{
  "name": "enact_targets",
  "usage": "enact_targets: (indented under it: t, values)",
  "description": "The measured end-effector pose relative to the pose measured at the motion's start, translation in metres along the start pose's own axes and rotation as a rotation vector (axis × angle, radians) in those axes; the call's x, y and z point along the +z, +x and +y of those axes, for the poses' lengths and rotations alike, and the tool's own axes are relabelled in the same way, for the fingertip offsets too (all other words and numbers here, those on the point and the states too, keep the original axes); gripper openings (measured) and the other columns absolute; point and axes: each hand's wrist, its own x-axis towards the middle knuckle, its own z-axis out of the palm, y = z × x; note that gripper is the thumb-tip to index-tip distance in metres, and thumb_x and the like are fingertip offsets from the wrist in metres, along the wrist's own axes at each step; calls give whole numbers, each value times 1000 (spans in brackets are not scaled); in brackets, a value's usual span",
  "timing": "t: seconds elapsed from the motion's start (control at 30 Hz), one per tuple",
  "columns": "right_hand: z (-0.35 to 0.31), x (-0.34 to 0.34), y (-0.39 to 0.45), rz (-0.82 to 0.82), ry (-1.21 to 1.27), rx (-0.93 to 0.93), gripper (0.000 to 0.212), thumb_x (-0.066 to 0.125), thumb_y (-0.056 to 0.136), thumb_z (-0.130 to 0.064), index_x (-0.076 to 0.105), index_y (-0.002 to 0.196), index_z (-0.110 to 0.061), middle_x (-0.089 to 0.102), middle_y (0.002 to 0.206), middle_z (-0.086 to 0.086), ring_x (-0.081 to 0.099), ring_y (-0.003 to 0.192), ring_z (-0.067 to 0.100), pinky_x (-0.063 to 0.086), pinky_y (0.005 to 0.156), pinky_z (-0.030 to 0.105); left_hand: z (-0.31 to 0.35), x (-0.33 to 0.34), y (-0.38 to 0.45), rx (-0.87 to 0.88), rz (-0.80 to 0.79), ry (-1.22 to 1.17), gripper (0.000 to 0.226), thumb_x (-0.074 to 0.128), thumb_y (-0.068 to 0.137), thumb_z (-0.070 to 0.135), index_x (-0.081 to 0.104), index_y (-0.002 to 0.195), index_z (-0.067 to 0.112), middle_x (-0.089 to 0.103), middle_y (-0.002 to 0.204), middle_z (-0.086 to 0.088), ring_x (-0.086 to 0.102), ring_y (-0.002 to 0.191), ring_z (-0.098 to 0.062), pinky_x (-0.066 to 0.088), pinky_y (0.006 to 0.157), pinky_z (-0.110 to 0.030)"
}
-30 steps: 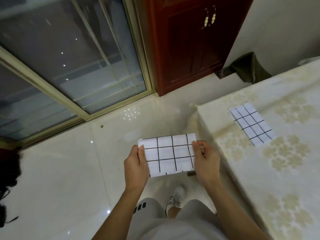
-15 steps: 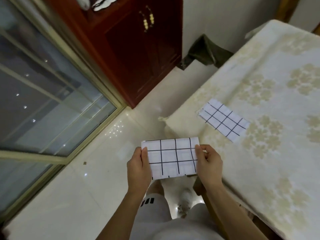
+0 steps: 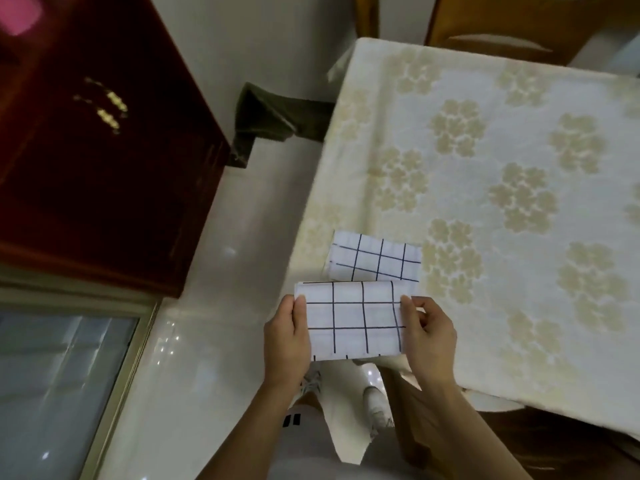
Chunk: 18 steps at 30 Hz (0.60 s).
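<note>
— How are the fingers (image 3: 300, 308) set?
— They are curled on both hands: the checked cloth (image 3: 353, 320) is pinched at one short edge by the left hand (image 3: 285, 336), at the other by the right hand (image 3: 429, 337).
— Where is it held?
— In the air, at the bench (image 3: 485, 81) corner, just beside a second checked cloth (image 3: 375, 259) laid there.

Bare tablecloth (image 3: 502, 140) beyond — folded cloth (image 3: 375, 259) nearest
</note>
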Motion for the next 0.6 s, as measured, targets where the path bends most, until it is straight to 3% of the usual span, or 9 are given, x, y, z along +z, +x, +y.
enact_targets:
  t: [0.07,0.2,0.3,0.43,0.53,0.6]
  values:
    - [-3,2,5,68,-7,15,18,55,100,-32,65,85,-28,70,72,-4,64,67,9,47,57,24,4,1,20,25,-94,7,37,41,103,35,46,73,15,37,58,5,32,52,-6,29,50,-26]
    - [-4,4,16,148,-29,91,18,52,101,-32,65,92,-24,71,73,-5,66,69,12,47,57,29,6,7,53,11,-275,32,32,43,104,33,49,81,11,40,63,0,35,57,-10,33,55,-31]
    - [-7,2,26,158,-40,99,16,49,102,-28,63,96,-22,69,71,-5,62,64,6,42,52,20,9,11,70,19,-353,69,28,47,102,27,44,78,13,36,62,1,32,56,-10,36,52,-30]
    - [-10,-3,47,162,-125,98,13,48,102,-27,61,101,-24,66,74,-10,59,61,5,41,51,17,19,22,92,68,-376,141,30,51,101,23,41,73,21,33,58,9,31,51,-8,28,53,-27]
    - [-9,-6,70,144,-186,101,13,50,101,-29,61,101,-22,66,80,-6,62,66,7,51,56,32,28,34,109,82,-341,196,23,53,100,24,49,78,18,44,62,8,38,54,-9,35,56,-29]
    - [-8,-6,86,123,-227,96,15,51,101,-30,62,98,-20,64,77,-8,61,66,7,49,54,31,32,44,122,74,-310,211,21,55,99,24,54,82,13,50,65,6,43,59,-10,38,58,-29]
